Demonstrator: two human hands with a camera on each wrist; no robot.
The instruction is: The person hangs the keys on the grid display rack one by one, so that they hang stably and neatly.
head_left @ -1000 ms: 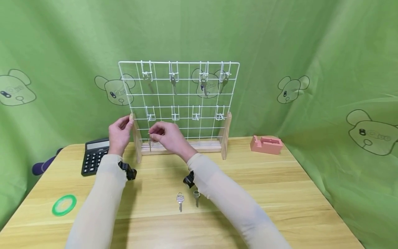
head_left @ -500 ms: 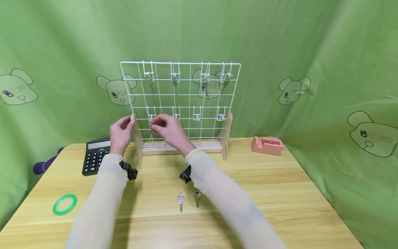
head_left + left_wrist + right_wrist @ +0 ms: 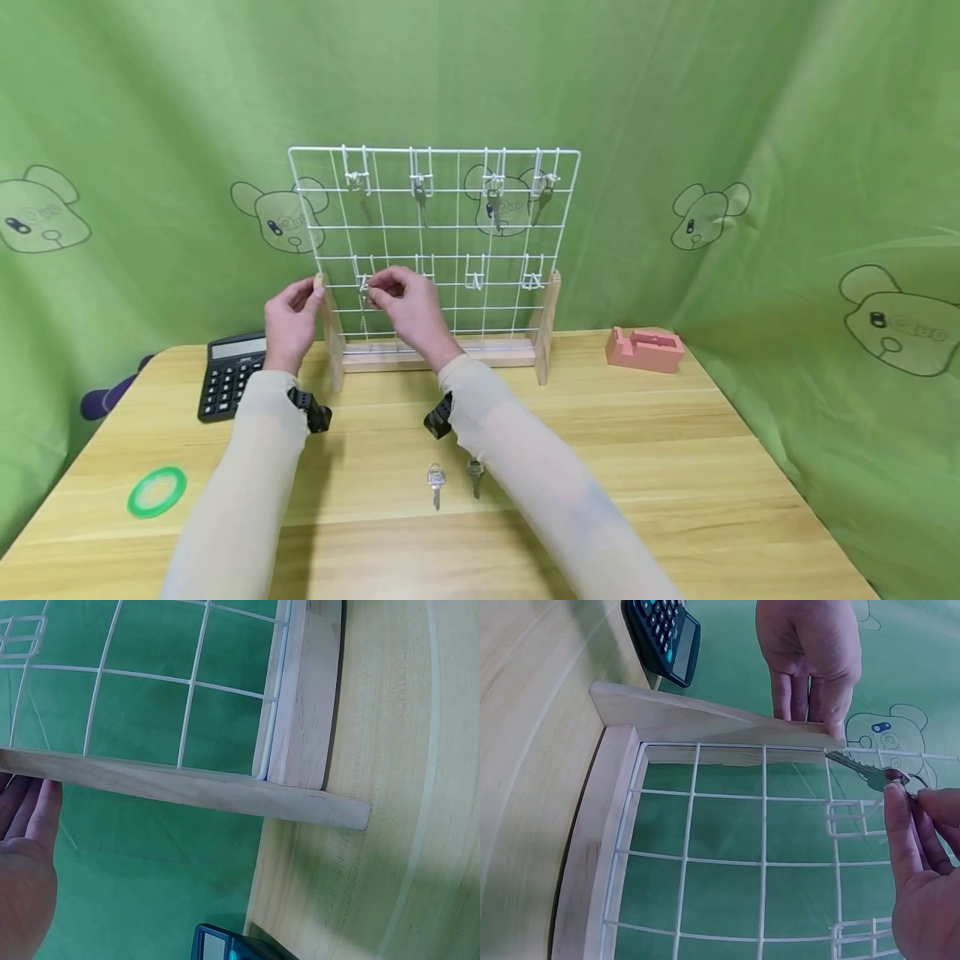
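1. Green curtain (image 3: pixel 675 75), printed with bear heads, hangs behind a pale wood-grain table (image 3: pixel 675 517); a white wire grid rack (image 3: pixel 457 151) stands at the table's twelve o'clock edge.
2. One silvery key (image 3: pixel 866 772) is in use: toothed along its blade, with a small wire ring through its head.
3. Thumb and fingertips of the right hand (image 3: pixel 412 308) are pressed together on the key's head. In the right wrist view the blade juts from them toward ten o'clock and the ring shows at two o'clock of the head; in the head view the blade hangs toward six.
4. That key is at the lower row's nine o'clock hook (image 3: pixel 363 282); whether its ring touches the hook I cannot tell.
5. At the rack's nine o'clock side, the left hand (image 3: pixel 291 325) pinches the top of a wooden upright (image 3: pixel 332 350), thumb nearer, fingers behind.
6. Among the four upper hooks, at least the middle two bear hanging keys (image 3: pixel 496 208).
7. Two loose keys (image 3: pixel 437 487) lie side by side toward six o'clock. A black calculator (image 3: pixel 217 392) sits near nine, a green tape roll (image 3: pixel 133 500) near eight, a pink tape dispenser (image 3: pixel 645 357) near three.
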